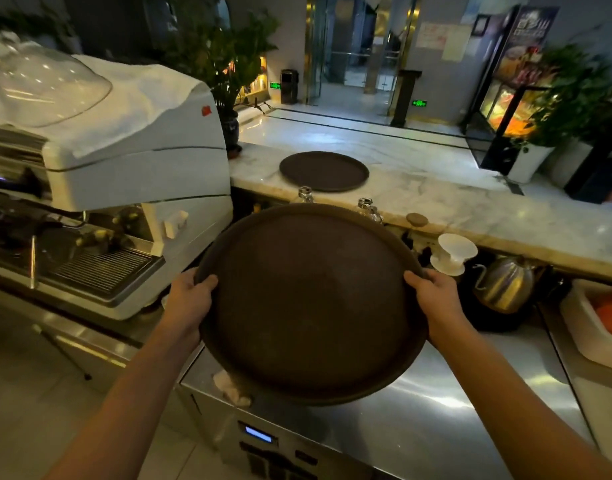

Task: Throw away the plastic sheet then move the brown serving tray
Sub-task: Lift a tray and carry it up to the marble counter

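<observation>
A large round brown serving tray hangs in the air above the steel counter, tilted with its far rim higher. My left hand grips its left rim, thumb on top. My right hand grips its right rim the same way. A second, smaller round brown tray lies flat on the marble bar top beyond. No plastic sheet shows in this view.
A white espresso machine fills the left. Behind the held tray stand two glass bottles; a white dripper, steel kettle and white bin sit right. A crumpled white cloth lies on the steel counter.
</observation>
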### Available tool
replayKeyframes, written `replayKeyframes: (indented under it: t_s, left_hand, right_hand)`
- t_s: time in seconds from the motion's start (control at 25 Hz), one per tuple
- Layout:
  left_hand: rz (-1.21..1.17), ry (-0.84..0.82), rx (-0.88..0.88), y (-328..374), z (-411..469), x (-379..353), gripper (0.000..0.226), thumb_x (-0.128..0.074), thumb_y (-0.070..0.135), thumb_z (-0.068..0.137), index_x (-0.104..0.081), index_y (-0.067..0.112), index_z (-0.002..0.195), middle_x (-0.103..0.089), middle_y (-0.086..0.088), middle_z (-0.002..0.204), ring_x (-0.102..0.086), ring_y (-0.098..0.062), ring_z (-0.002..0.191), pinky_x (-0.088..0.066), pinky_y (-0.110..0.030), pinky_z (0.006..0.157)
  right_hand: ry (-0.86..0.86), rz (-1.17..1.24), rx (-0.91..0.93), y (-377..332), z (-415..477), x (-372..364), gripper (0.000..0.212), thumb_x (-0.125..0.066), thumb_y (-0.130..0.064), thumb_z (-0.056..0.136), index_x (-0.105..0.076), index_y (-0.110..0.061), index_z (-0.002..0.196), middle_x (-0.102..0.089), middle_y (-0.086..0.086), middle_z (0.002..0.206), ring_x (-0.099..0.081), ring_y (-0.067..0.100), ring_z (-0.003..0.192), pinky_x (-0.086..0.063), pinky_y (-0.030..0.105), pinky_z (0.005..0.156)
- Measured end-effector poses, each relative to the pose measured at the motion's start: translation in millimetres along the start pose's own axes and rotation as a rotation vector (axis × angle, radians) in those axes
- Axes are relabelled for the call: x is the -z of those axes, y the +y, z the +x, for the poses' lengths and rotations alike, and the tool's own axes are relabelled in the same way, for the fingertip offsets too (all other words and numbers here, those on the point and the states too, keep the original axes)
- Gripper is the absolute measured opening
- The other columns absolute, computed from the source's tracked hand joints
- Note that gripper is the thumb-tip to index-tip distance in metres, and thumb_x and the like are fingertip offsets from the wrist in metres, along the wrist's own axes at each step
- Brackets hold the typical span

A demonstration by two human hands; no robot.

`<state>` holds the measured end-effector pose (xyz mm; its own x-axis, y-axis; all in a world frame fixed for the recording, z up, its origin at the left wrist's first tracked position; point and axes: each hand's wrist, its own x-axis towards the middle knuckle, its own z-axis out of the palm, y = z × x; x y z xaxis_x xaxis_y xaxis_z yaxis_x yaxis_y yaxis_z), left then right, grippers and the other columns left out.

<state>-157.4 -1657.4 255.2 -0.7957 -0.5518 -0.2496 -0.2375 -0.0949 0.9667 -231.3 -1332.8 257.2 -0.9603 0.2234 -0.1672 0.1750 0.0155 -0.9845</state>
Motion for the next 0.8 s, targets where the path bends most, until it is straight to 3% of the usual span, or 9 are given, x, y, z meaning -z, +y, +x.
replayKeyframes:
  t_s: [0.12, 0.28, 0.52, 0.68, 0.8]
  left_hand:
    - [0.031, -0.007, -0.004, 15.2, 29.0, 5.2, 0.021, -0.047, 0.018, 0.1, -0.06, 0.014, 0.116, -0.067, -0.005, 0.097, -0.064, -0.022, 0.09, -0.05, -0.038, 0.075]
    - [0.035, -0.017, -0.038, 32.3, 60.3, -5.2, 0.022, -0.047, 0.016, 0.099, -0.059, 0.013, 0.118, -0.067, -0.004, 0.094, -0.064, -0.019, 0.086, -0.045, -0.028, 0.059]
    - [0.105, 0.055, -0.049, 76.1, 110.6, -49.8, 0.029, -0.052, 0.019, 0.097, -0.06, 0.008, 0.123, -0.066, -0.007, 0.1, -0.062, -0.022, 0.087, -0.045, -0.03, 0.063]
    - [0.162, 0.095, -0.055, 105.4, 140.3, -84.6, 0.02, -0.052, 0.02, 0.098, -0.063, 0.009, 0.109, -0.065, -0.003, 0.086, -0.061, -0.019, 0.075, -0.045, -0.033, 0.064]
    - [0.176, 0.089, -0.087, 122.6, 160.0, -105.4, 0.014, -0.052, 0.016, 0.097, -0.064, 0.011, 0.094, -0.066, -0.007, 0.088, -0.061, -0.022, 0.074, -0.048, -0.035, 0.068]
  right_hand:
    - [0.02, -0.012, 0.006, -13.2, 9.6, -23.6, 0.01, -0.055, -0.015, 0.095, -0.065, -0.017, 0.096, -0.069, 0.004, 0.09, -0.066, 0.02, 0.082, -0.05, 0.032, 0.062]
    - [0.029, 0.0, 0.01, -27.8, 39.9, -40.6, 0.013, -0.055, -0.015, 0.095, -0.064, -0.02, 0.088, -0.069, 0.006, 0.089, -0.066, 0.021, 0.081, -0.051, 0.033, 0.065]
    - [-0.005, -0.019, 0.052, -53.2, 117.7, -47.9, 0.019, -0.055, -0.018, 0.095, -0.065, -0.01, 0.109, -0.068, 0.004, 0.087, -0.064, 0.019, 0.079, -0.048, 0.028, 0.06]
    - [-0.012, -0.016, 0.08, -74.9, 167.5, -48.8, 0.012, -0.056, -0.017, 0.094, -0.066, -0.01, 0.091, -0.068, 0.006, 0.083, -0.066, 0.022, 0.078, -0.052, 0.033, 0.065]
    - [-0.004, -0.014, 0.095, -86.0, 196.7, -49.7, 0.018, -0.057, -0.014, 0.092, -0.063, -0.017, 0.075, -0.069, 0.011, 0.083, -0.067, 0.025, 0.078, -0.054, 0.035, 0.065]
